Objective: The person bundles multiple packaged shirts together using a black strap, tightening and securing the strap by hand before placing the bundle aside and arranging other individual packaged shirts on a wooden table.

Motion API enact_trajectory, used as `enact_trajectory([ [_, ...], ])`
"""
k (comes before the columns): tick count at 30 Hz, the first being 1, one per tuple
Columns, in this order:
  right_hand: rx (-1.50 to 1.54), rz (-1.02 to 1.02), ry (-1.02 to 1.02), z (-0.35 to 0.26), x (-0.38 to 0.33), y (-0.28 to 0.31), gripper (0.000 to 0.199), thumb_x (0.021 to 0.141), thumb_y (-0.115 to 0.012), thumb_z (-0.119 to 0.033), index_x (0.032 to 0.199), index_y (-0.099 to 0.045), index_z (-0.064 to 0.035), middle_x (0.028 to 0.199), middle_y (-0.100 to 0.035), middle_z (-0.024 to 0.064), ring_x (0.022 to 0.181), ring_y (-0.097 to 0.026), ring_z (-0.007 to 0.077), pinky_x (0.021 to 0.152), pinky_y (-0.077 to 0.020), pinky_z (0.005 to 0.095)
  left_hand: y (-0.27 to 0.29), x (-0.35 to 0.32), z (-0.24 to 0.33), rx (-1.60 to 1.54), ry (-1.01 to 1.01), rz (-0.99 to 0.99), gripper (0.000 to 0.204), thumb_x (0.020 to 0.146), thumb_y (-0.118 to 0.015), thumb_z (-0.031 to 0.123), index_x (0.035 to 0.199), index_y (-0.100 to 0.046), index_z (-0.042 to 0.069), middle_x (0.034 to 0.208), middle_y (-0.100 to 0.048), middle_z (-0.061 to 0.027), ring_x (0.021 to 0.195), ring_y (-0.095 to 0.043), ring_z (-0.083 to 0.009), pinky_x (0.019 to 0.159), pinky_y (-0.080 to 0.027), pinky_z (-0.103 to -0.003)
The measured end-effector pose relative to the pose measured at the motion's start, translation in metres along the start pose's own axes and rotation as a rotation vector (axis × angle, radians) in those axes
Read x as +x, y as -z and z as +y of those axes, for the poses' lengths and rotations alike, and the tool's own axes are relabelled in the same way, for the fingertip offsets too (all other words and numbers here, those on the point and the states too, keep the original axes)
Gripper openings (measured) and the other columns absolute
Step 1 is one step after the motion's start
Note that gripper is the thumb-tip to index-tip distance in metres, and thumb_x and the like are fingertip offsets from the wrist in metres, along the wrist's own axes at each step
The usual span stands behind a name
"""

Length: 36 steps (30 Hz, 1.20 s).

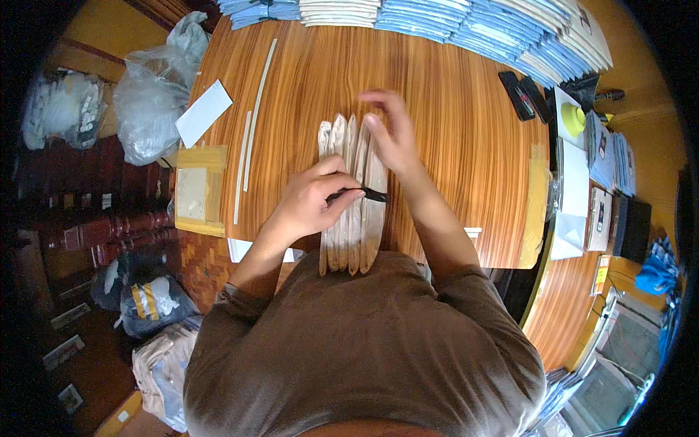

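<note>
A row of several pale, clear-plastic-wrapped packets stands on edge, pressed together, at the near edge of the wooden table in front of me. A black strip crosses over the packets and bends down at their right side. My left hand rests over the left side of the row, thumb and fingers closed on the strip. Above the far right end of the packets, my right hand is raised with thumb and fingers apart, its fingertips blurred. I see nothing in it.
Stacks of blue and white packets line the table's far edge. A white paper and thin pale strips lie to the left. Clear plastic bags sit beyond them. A black case lies at the far right.
</note>
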State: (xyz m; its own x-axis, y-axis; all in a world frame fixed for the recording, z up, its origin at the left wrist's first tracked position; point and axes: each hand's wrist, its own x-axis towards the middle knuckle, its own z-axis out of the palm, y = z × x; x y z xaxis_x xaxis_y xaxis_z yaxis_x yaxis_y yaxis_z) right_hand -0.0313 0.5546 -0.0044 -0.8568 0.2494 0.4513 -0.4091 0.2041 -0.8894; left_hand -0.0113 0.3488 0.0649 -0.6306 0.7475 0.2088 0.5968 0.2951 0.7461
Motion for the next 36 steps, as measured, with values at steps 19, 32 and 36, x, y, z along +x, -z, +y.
enact_trajectory([
  [19, -0.512, -0.255, 0.114, -0.074, -0.115, 0.113, 0.038, 0.102, -0.062, -0.023, 0.071, -0.058, -0.0017, 0.078, -0.063, 0.0094, 0.071, -0.063, 0.0263, 0.068, -0.0534, 0.0401, 0.031, -0.045, -0.035, 0.243, -0.120, -0.085, 0.007, 0.091, -0.073, 0.007, 0.097, -0.073, 0.005, 0.088, -0.057, -0.0065, 0.081, -0.064, -0.0259, 0.070, -0.055, -0.040],
  [32, 0.206, -0.031, -0.521, -0.076, -0.103, 0.061, 0.041, 0.110, -0.052, -0.038, 0.081, -0.055, -0.0096, 0.064, -0.048, 0.0004, 0.051, -0.042, 0.0115, 0.047, -0.0343, 0.0268, -0.022, -0.013, -0.031, -1.582, 0.561, 0.373, 0.033, 0.114, -0.040, 0.036, 0.086, -0.041, 0.017, 0.071, -0.030, 0.0058, 0.055, -0.023, -0.0062, 0.050, -0.023, -0.027],
  [36, -0.560, -0.566, -0.120, -0.113, -0.073, 0.032, 0.019, 0.100, -0.068, -0.022, 0.092, -0.068, -0.0049, 0.072, -0.068, 0.0134, 0.061, -0.069, 0.0305, 0.056, -0.0538, 0.0420, -0.001, -0.001, -0.019, -0.527, 0.066, 0.034, 0.015, 0.108, -0.058, 0.021, 0.101, -0.052, 0.009, 0.091, -0.058, -0.0016, 0.075, -0.059, -0.0133, 0.066, -0.050, -0.027],
])
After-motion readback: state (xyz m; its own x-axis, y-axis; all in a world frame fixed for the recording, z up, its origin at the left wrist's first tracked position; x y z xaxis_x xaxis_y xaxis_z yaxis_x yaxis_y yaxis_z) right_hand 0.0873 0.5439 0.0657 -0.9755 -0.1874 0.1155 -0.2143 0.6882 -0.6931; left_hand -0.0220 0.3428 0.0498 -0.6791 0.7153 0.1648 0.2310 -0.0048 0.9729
